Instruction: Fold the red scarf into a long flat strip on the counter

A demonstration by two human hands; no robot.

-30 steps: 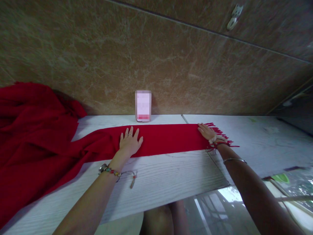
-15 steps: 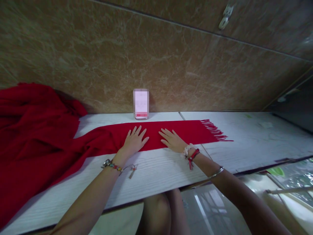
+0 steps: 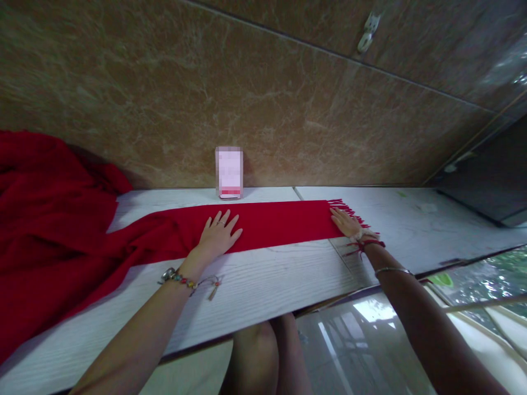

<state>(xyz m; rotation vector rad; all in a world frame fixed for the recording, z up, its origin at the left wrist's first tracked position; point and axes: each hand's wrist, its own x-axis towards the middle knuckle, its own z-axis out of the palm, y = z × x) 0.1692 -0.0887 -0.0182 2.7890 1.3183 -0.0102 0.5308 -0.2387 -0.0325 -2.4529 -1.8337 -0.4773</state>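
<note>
1. I see a red cloth [image 3: 284, 224] on a pale, wood-grained table [image 3: 247, 299], in front of a brown marbled wall [image 3: 263, 99].
2. Its colour is an even, deep red with a matte surface; I make out no pattern on it.
3. From the middle to the right it lies as a smooth, flat strip with fairly straight edges, and a thin fringe [image 3: 336, 202] of red strands finishes that end.
4. Left of the middle the strip gathers into creases, then widens into a loose, rumpled heap [image 3: 49, 236] that rises beside the wall and runs out of my view on the left.
5. The strip's long axis goes left to right, nearly parallel to the foot of the wall. The fringed end points right, its edge slanting so that the near corner reaches farther right than the far one.
6. I have the left hand [image 3: 217, 236] palm down on the strip, just right of the creases, fingers spread and grasping nothing.
7. My right hand [image 3: 346, 222] rests flat at the fringed end, fingers extended, also unclenched.
8. A phone [image 3: 229, 173], its screen blurred out, stands against the wall behind the strip.
</note>
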